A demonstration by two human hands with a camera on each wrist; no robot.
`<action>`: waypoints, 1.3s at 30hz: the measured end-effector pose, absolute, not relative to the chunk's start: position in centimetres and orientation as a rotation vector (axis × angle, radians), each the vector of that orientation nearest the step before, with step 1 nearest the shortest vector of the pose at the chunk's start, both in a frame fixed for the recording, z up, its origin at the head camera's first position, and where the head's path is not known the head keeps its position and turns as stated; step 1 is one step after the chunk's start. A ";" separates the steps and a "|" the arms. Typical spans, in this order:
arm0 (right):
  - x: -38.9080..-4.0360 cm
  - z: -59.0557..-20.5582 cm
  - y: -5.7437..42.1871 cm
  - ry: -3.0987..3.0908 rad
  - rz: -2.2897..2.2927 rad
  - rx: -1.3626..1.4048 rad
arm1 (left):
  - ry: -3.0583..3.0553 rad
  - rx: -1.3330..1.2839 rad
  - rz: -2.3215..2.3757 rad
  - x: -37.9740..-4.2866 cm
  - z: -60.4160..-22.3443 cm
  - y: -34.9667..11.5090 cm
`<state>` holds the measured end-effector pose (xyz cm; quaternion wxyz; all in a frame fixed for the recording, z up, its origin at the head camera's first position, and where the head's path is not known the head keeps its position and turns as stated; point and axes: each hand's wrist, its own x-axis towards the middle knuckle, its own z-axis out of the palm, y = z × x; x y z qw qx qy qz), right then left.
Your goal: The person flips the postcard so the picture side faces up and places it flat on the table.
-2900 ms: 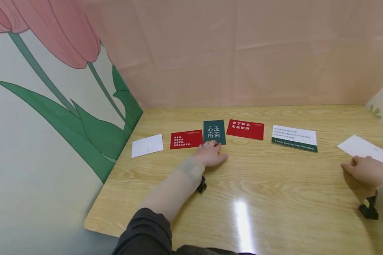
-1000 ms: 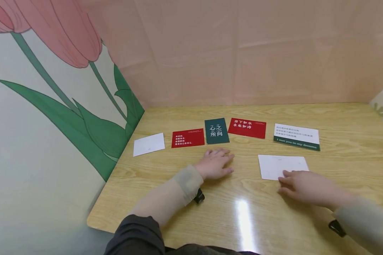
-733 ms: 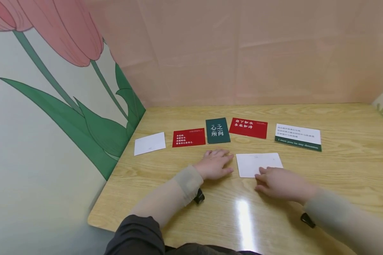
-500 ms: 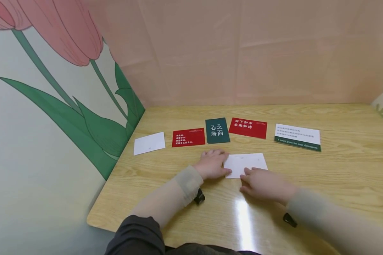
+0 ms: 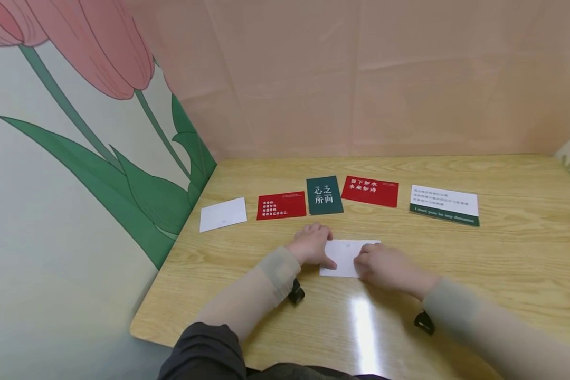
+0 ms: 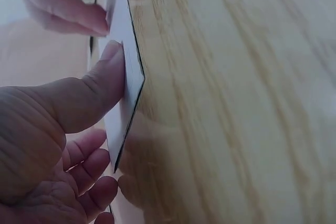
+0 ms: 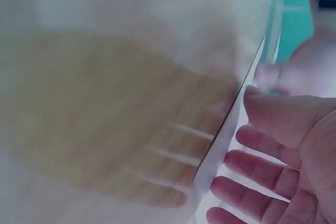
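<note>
A white card point(image 5: 345, 257) with a small printed mark lies face up near the middle of the wooden table, between both hands. My left hand point(image 5: 312, 245) holds its left end, thumb point(image 6: 107, 72) on the white face and fingers at the edge. At the right end my right hand point(image 5: 385, 266) grips the card, its fingertips curled in over that side. In the left wrist view, the card point(image 6: 123, 77) stands close to the wood with a dark underside edge. My right thumb point(image 7: 268, 111) lies along the card's edge in the right wrist view.
Behind the hands runs a row of cards: a plain white one point(image 5: 223, 215), a red one point(image 5: 281, 206), a dark green one point(image 5: 324, 195), another red one point(image 5: 370, 191), and a white-and-green one point(image 5: 444, 205). Past the table's back edge stands a pinkish backdrop point(image 5: 351, 79).
My right hand has slid the white card leftward from the right side to my left hand, then slightly nearer the body. My left hand, apart from it before, now holds its left end.
</note>
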<state>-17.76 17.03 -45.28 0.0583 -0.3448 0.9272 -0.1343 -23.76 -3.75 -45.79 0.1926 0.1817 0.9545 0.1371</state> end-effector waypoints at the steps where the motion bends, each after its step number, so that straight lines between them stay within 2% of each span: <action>1: -18.1 -45.4 17.5 2.813 -0.407 -1.008 | 2.678 0.513 0.378 -23.7 -45.8 -3.7; 7: -20.1 -45.4 19.4 2.806 -0.469 -0.725 | 2.668 0.548 0.375 -23.8 -45.9 -3.7; 13: -21.4 -45.2 19.9 2.769 -0.540 -0.564 | 2.647 0.578 0.368 -24.6 -45.9 -3.9; 22: -22.5 -44.9 19.6 2.691 -0.573 -0.494 | 2.634 0.541 0.333 -25.2 -45.6 -3.9; 39: -22.4 -45.0 20.1 2.641 -0.763 -0.380 | 2.678 0.578 0.423 -25.6 -46.1 -3.9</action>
